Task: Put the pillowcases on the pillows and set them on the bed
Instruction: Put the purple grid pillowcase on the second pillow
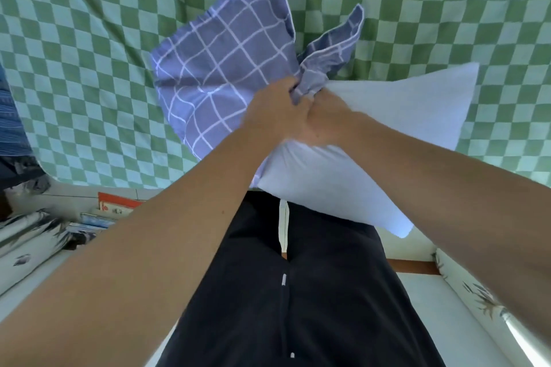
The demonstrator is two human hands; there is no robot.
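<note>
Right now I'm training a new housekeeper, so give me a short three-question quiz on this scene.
1. True or false: the pillow is fully inside the pillowcase.
2. What pattern is on the bed cover? A) stripes B) green checks C) dots
3. Fill in: both hands meet where the pillowcase's ____ bunches against the pillow.

Key:
1. False; most of the white pillow is bare.
2. B.
3. Opening; the left hand grips the bunched cloth, and the right hand is beside it on the pillow.
</note>
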